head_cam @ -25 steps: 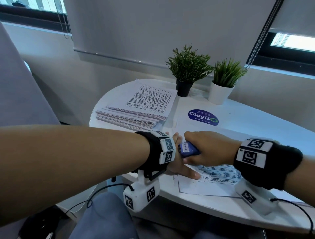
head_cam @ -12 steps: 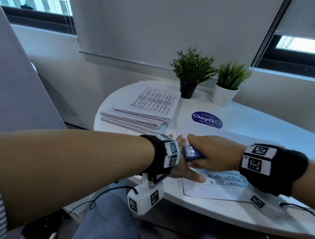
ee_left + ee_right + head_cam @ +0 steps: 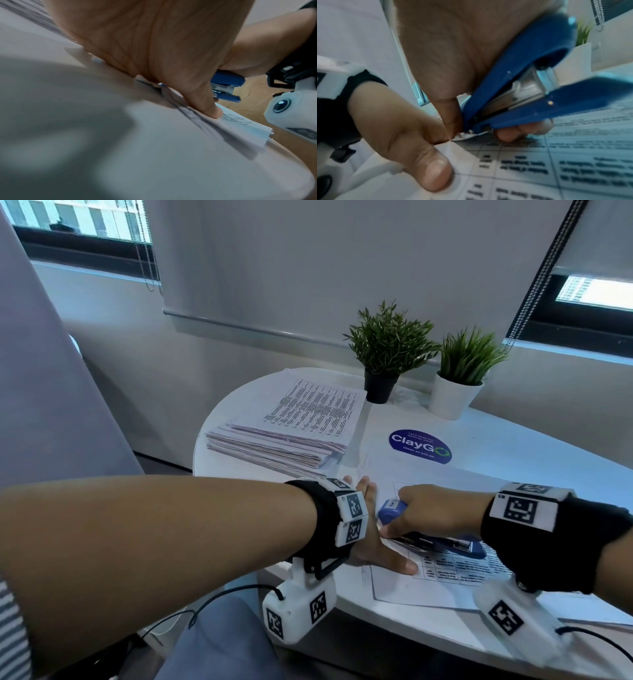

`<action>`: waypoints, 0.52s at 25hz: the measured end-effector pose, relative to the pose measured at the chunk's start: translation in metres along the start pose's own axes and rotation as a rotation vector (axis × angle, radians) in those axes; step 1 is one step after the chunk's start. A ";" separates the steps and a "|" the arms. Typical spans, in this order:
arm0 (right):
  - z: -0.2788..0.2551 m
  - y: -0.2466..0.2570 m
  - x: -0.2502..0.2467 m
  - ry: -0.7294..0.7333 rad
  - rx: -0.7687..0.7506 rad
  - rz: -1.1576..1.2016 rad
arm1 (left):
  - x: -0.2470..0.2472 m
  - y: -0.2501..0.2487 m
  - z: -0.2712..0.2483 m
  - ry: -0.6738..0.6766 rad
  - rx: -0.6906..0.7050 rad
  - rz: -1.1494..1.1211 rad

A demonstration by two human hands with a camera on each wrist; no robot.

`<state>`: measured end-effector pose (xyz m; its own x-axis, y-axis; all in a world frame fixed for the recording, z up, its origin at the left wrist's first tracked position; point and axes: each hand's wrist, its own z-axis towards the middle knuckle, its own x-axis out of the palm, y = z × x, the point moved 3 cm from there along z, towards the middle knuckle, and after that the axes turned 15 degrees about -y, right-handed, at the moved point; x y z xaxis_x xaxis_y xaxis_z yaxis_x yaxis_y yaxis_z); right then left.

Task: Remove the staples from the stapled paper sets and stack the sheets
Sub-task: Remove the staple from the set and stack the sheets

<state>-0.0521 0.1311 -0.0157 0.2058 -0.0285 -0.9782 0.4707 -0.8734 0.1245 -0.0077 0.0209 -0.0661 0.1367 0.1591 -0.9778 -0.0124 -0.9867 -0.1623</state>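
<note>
Since a second ago the right hand (image 3: 442,513) has tipped the blue stapler (image 3: 442,542) lower, so its long body now lies along the printed paper set (image 3: 445,573) instead of showing only its rear end.

In the head view, the left hand (image 3: 373,546) lies flat on the near left corner of that set, thumb stretched out over the page, on the white table (image 3: 513,446). The right hand's fingers are curled round the stapler just beside it. A stack of sheets (image 3: 291,436) sits farther back on the left, near two potted plants (image 3: 387,350) and a blue sticker (image 3: 419,446).

The left wrist view shows the left thumb pressing straight down on the paper's edge, the stapler close behind it.

In the right wrist view, the right hand grips the stapler, whose rear tip meets the page corner beside the left thumb; the staple itself cannot be made out.
</note>
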 end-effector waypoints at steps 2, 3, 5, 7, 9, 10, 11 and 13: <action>-0.001 0.002 -0.002 0.033 0.035 0.002 | 0.002 0.002 0.003 0.003 0.000 0.004; -0.001 0.002 -0.003 0.045 0.052 0.003 | 0.002 0.002 0.004 0.003 0.001 0.003; 0.000 0.003 -0.004 0.075 0.078 -0.001 | 0.002 0.003 0.005 -0.004 -0.001 -0.002; 0.001 0.004 -0.004 0.107 0.093 0.005 | 0.004 0.003 0.003 -0.006 -0.003 -0.007; 0.001 0.005 -0.005 0.122 0.122 0.035 | 0.004 0.002 0.002 -0.015 -0.002 -0.025; 0.000 0.005 -0.005 0.125 0.141 0.055 | 0.004 0.002 0.002 -0.020 -0.002 -0.035; -0.001 0.006 -0.006 0.132 0.159 0.078 | 0.003 0.001 0.001 -0.023 -0.003 -0.038; -0.003 0.006 -0.006 0.149 0.193 0.137 | 0.003 0.002 0.001 -0.023 0.002 -0.032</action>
<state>-0.0477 0.1281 -0.0091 0.3868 -0.0937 -0.9174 0.2608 -0.9431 0.2063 -0.0083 0.0195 -0.0694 0.1146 0.1915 -0.9748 -0.0103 -0.9810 -0.1939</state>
